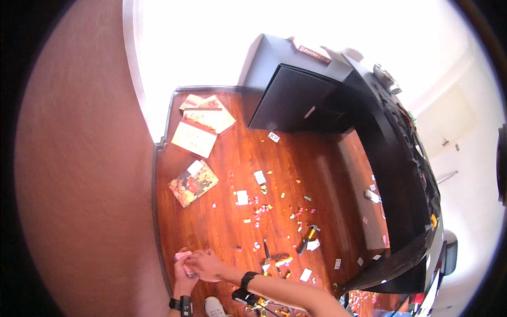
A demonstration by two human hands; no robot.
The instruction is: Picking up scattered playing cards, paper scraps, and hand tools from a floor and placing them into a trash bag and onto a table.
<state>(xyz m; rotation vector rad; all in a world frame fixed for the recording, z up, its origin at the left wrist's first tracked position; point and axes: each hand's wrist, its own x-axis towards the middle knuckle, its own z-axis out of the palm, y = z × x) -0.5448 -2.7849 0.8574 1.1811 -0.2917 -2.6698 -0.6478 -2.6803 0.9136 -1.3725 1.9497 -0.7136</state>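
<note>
At the lower left, beside the wall, my left hand [183, 273] is closed around a small pink object [183, 255], possibly a stack of cards or a small box. My right hand [206, 264] reaches across from the right, its fingers bent over the same object. The fingers cover most of it, so its exact kind cannot be told. Both hands are above the wooden floor [225, 222]. Below them a white shoe [214, 307] shows at the bottom edge.
A claw hammer [309, 239], playing cards [260, 177] and colourful scraps [261, 212] are strewn over the floor. Flat books or boxes [194, 138] and an illustrated book [193, 183] lie farther off. Left is a wall [87, 166]; right stands black furniture [301, 99].
</note>
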